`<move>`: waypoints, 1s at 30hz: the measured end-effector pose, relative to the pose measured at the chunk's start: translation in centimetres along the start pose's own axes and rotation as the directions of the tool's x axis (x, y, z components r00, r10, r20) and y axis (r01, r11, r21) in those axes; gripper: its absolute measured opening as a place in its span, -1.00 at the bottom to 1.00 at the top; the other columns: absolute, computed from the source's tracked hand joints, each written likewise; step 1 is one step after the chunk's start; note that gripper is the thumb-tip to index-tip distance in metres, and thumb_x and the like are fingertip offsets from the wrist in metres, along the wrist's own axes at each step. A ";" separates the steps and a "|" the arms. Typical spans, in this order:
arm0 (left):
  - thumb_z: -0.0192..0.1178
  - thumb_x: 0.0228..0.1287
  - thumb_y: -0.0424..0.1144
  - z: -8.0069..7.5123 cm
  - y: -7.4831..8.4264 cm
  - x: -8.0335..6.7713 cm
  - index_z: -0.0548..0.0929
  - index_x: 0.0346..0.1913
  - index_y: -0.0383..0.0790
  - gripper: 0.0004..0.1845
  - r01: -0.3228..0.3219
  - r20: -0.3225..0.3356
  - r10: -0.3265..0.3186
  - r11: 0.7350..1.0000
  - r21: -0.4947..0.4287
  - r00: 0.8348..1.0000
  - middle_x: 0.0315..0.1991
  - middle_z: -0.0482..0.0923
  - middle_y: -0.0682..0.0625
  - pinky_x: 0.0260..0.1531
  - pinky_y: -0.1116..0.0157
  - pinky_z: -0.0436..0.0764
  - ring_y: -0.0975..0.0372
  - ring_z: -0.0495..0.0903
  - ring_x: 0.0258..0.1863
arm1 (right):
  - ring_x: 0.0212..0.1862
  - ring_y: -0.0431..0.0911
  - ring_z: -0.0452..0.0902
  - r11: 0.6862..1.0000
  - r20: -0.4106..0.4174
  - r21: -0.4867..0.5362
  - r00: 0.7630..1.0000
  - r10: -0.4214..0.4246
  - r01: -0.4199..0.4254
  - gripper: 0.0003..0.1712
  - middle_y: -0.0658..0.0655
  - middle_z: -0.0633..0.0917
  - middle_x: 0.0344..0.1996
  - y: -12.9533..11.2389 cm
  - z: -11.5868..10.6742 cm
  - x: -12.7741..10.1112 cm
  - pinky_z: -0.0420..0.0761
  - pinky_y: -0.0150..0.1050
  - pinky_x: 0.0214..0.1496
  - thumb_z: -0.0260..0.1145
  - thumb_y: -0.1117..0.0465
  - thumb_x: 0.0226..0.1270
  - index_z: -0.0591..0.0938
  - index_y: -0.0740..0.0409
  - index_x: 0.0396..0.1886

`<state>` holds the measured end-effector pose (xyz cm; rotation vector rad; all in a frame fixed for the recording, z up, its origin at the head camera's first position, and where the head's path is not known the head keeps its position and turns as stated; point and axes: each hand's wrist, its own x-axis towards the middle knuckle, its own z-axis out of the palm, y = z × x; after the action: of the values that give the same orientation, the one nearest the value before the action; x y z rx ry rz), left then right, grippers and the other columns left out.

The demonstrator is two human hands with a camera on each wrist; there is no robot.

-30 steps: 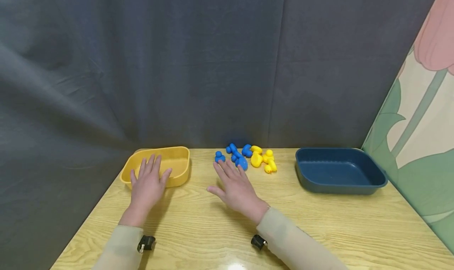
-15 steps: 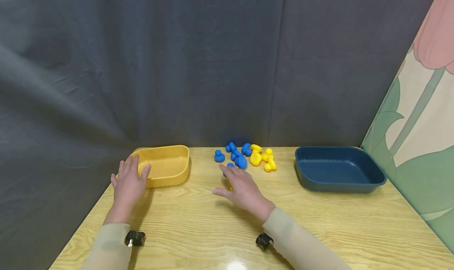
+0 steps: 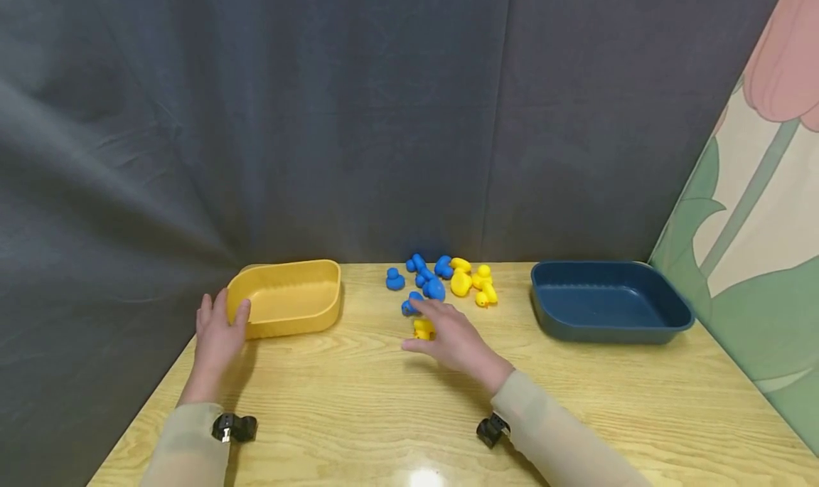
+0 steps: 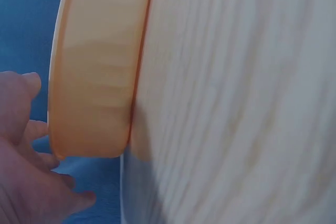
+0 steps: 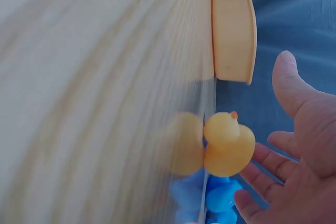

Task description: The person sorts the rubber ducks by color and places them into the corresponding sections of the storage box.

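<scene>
In the head view my left hand [image 3: 217, 339] is at the left end of the yellow basin [image 3: 294, 327], fingers and thumb spread around its corner. The left wrist view has those fingertips right at the basin's rim [image 4: 52, 129]. My right hand [image 3: 459, 339] hovers with thumb and fingers apart over a yellow rubber duck [image 3: 422, 328], partly hidden by it. Seen from the right wrist, this duck [image 5: 228, 148] lies on its side on the table, close by the fingers. A blue rubber duck [image 3: 409, 306] lies just beyond the right fingertips.
Several blue ducks [image 3: 435, 289] and yellow ducks [image 3: 461, 284] lie in a cluster toward the table's back. A dark blue basin [image 3: 611, 334] stands at the right. Behind the wooden table [image 3: 358, 416] hangs a grey curtain [image 3: 384, 117].
My left hand has moved left, from over the yellow basin to its left end. The right hand has shifted right and slightly back, uncovering a blue duck and part of a yellow one.
</scene>
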<state>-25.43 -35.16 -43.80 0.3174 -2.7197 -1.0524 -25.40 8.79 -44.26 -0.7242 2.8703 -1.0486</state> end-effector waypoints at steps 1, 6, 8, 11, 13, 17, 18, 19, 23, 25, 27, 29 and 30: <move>-0.17 0.82 0.18 0.0 -0.1 0.0 -0.15 0.79 -0.37 -0.12 0.014 0.011 -0.014 1.000 -0.021 1.000 0.74 -0.54 -0.48 0.62 -0.42 -0.17 -0.39 -0.47 0.72 | 0.64 0.29 0.27 1.000 0.003 0.008 1.000 0.003 -0.003 0.01 0.28 0.38 0.67 0.2 -0.1 0.0 0.32 0.34 0.61 0.57 -0.17 0.45 0.40 0.08 0.73; -0.19 0.81 0.19 -0.1 -0.5 0.1 -0.30 0.79 -0.37 -0.07 0.061 0.067 -0.056 0.995 -0.074 0.996 0.73 -0.57 -0.49 0.63 -0.37 -0.10 -0.40 -0.40 0.72 | 0.64 0.29 0.29 0.997 0.018 0.070 1.000 0.018 -0.019 -0.03 0.27 0.38 0.66 1.1 -0.6 -0.3 0.37 0.30 0.60 0.58 -0.12 0.46 0.42 0.08 0.72; -0.21 0.81 0.19 -0.1 -0.7 0.2 -0.35 0.78 -0.38 -0.06 0.067 0.088 -0.060 0.994 -0.089 0.994 0.74 -0.53 -0.50 0.65 -0.34 -0.11 -0.39 -0.36 0.72 | 0.64 0.27 0.29 0.995 0.027 0.094 0.999 0.025 -0.027 -0.05 0.26 0.39 0.65 1.5 -0.7 -0.4 0.39 0.27 0.60 0.58 -0.10 0.47 0.42 0.09 0.71; -0.23 0.81 0.19 -0.1 -0.9 0.3 -0.44 0.76 -0.37 -0.04 0.076 0.118 -0.060 0.988 -0.132 0.991 0.75 -0.51 -0.47 0.68 -0.28 -0.18 -0.35 -0.37 0.73 | 0.60 0.24 0.35 0.990 0.044 0.135 0.999 0.029 -0.035 -0.07 0.26 0.42 0.62 2.2 -0.9 -0.5 0.41 0.23 0.60 0.58 -0.04 0.49 0.42 0.10 0.71; -0.23 0.81 0.20 0.0 -1.0 0.4 -0.48 0.75 -0.35 -0.03 0.083 0.127 -0.062 0.982 -0.167 0.990 0.76 -0.51 -0.42 0.69 -0.23 -0.23 -0.30 -0.39 0.74 | 0.56 0.22 0.41 0.988 0.053 0.151 0.998 0.025 -0.033 -0.08 0.27 0.46 0.59 2.6 -1.0 -0.5 0.43 0.21 0.59 0.57 -0.02 0.50 0.42 0.12 0.71; -0.20 0.80 0.22 0.2 -1.2 0.5 -0.51 0.75 -0.30 -0.01 0.094 0.131 -0.067 0.973 -0.212 0.989 0.77 -0.56 -0.34 0.69 -0.20 -0.30 -0.24 -0.45 0.75 | 0.43 0.18 0.53 0.983 0.066 0.183 0.998 0.019 -0.031 -0.11 0.27 0.55 0.51 3.2 -1.2 -0.4 0.47 0.18 0.56 0.57 0.03 0.51 0.43 0.19 0.69; -0.19 0.80 0.22 0.4 -1.2 0.6 -0.51 0.76 -0.29 -0.01 0.095 0.130 -0.068 0.971 -0.219 0.989 0.77 -0.56 -0.33 0.69 -0.19 -0.29 -0.24 -0.44 0.75 | 0.41 0.17 0.54 0.982 0.068 0.189 0.998 0.018 -0.031 -0.12 0.27 0.56 0.50 3.4 -1.3 -0.4 0.47 0.18 0.55 0.57 0.05 0.51 0.44 0.21 0.68; -0.18 0.80 0.23 0.5 -1.2 0.6 -0.50 0.76 -0.27 -0.01 0.098 0.130 -0.070 0.969 -0.227 0.989 0.78 -0.55 -0.31 0.70 -0.19 -0.29 -0.23 -0.44 0.75 | 0.40 0.16 0.55 0.981 0.072 0.194 0.997 0.018 -0.032 -0.13 0.26 0.58 0.50 3.5 -1.3 -0.5 0.47 0.18 0.55 0.57 0.05 0.51 0.44 0.22 0.67; -0.15 0.79 0.22 1.3 -1.1 0.6 -0.48 0.78 -0.20 -0.01 0.108 0.129 -0.076 0.958 -0.266 0.989 0.79 -0.54 -0.26 0.70 -0.19 -0.29 -0.21 -0.43 0.76 | 0.40 0.13 0.56 0.976 0.091 0.213 0.996 0.027 -0.046 -0.15 0.23 0.60 0.49 4.0 -1.3 -0.5 0.45 0.17 0.57 0.57 0.08 0.50 0.48 0.22 0.65; -0.12 0.78 0.23 1.7 -1.0 0.5 -0.46 0.79 -0.18 -0.01 0.108 0.124 -0.075 0.953 -0.282 0.989 0.80 -0.52 -0.23 0.70 -0.18 -0.28 -0.19 -0.42 0.76 | 0.43 0.12 0.55 0.972 0.103 0.225 0.994 0.043 -0.065 -0.17 0.21 0.61 0.49 4.2 -1.3 -0.5 0.42 0.16 0.59 0.58 0.08 0.49 0.49 0.20 0.64; -0.11 0.78 0.24 2.1 -0.9 0.5 -0.46 0.79 -0.17 -0.01 0.102 0.122 -0.069 0.952 -0.289 0.990 0.80 -0.50 -0.22 0.71 -0.17 -0.27 -0.18 -0.41 0.77 | 0.45 0.12 0.53 0.968 0.110 0.239 0.993 0.053 -0.078 -0.18 0.21 0.61 0.49 4.5 -1.3 -0.6 0.40 0.16 0.61 0.58 0.09 0.49 0.51 0.20 0.63; -0.11 0.77 0.25 2.4 -0.8 0.5 -0.45 0.80 -0.16 0.00 0.098 0.124 -0.065 0.954 -0.284 0.990 0.80 -0.50 -0.21 0.71 -0.17 -0.27 -0.17 -0.41 0.77 | 0.44 0.12 0.54 0.964 0.112 0.252 0.992 0.054 -0.081 -0.20 0.20 0.63 0.46 4.6 -1.3 -0.6 0.39 0.18 0.61 0.58 0.10 0.50 0.52 0.21 0.61; -0.11 0.77 0.26 2.6 -0.7 0.5 -0.46 0.80 -0.14 0.01 0.097 0.129 -0.062 0.954 -0.283 0.990 0.80 -0.51 -0.20 0.71 -0.18 -0.27 -0.17 -0.41 0.77 | 0.44 0.13 0.54 0.962 0.112 0.261 0.992 0.051 -0.079 -0.22 0.20 0.63 0.46 4.7 -1.3 -0.6 0.39 0.18 0.61 0.57 0.11 0.50 0.53 0.22 0.60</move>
<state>-26.52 -34.20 -46.11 0.3263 -2.6197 -1.5152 -27.01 12.97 -46.21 -0.6405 2.5783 -1.3091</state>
